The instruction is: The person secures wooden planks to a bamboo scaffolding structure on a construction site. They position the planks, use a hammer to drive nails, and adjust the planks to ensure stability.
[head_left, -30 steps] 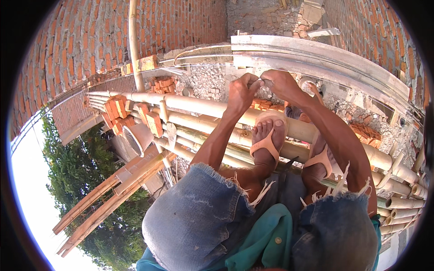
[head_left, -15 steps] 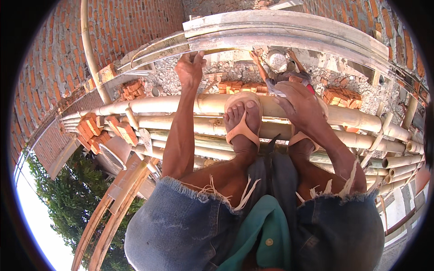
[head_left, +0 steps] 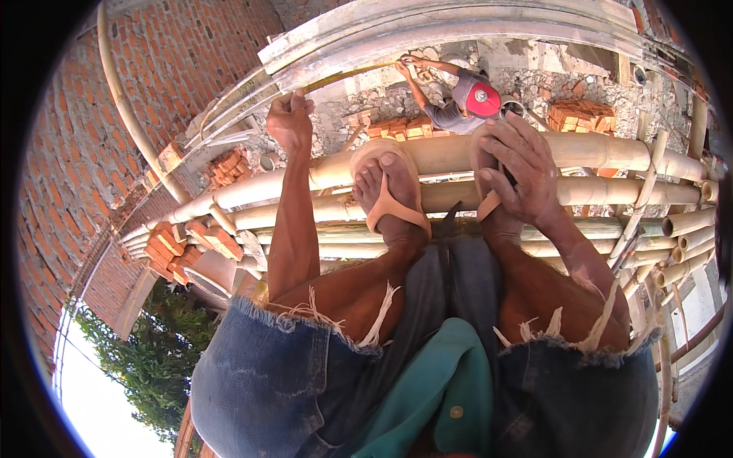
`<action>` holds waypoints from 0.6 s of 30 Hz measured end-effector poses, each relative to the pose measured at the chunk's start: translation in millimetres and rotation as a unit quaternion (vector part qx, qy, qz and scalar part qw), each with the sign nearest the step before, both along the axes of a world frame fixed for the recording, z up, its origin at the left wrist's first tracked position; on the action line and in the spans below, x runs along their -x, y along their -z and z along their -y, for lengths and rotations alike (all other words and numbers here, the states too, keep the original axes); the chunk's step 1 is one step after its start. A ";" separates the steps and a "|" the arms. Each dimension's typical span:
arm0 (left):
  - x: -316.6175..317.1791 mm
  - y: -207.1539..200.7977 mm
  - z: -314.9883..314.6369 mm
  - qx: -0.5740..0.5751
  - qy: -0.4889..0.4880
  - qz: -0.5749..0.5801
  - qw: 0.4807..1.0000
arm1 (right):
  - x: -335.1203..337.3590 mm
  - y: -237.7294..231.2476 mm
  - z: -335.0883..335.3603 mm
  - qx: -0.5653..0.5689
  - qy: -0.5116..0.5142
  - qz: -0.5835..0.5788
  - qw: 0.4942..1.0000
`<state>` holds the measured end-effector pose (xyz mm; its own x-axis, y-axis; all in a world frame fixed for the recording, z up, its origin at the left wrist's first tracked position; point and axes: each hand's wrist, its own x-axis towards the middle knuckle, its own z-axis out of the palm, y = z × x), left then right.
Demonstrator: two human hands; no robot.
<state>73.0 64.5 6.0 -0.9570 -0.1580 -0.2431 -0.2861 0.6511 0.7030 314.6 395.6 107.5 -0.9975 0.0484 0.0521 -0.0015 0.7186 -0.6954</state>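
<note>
My left hand (head_left: 290, 122) is raised at the left, its fingers pinched on one end of a yellow tape measure (head_left: 351, 75). The thin strip stretches away to the right, to the hands of a person (head_left: 477, 99) in a red cap below. Hanging loosely over my right foot is my right hand (head_left: 523, 164), fingers stretched and slightly apart. A dark patch shows between its thumb and fingers; whether it is a thing or shadow I cannot tell. My sandalled feet (head_left: 389, 195) rest on thick bamboo poles (head_left: 595, 151).
Stacked red bricks (head_left: 164, 248) lie on the poles at the left. More brick piles (head_left: 580, 116) and rubble are on the ground below. A long pale beam (head_left: 458, 27) crosses beyond the tape. A brick wall (head_left: 69, 145) and an upright bamboo pole (head_left: 126, 107) stand left.
The view has shifted. My right hand has drawn in over my right foot. The person below shows more fully, hands up at the tape; my left hand keeps its pinch.
</note>
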 end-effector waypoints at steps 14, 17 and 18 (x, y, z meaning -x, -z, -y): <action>9.3 20.1 13.9 -0.284 -0.207 0.118 0.929 | -1.2 2.6 -4.0 0.020 -0.003 -0.009 1.000; 11.0 23.6 19.3 -0.317 -0.219 0.131 0.913 | -1.2 2.4 -4.3 0.026 -0.001 -0.010 1.000; 11.6 24.4 20.7 -0.320 -0.235 0.139 0.907 | -1.1 2.6 -4.4 0.028 -0.001 -0.014 0.999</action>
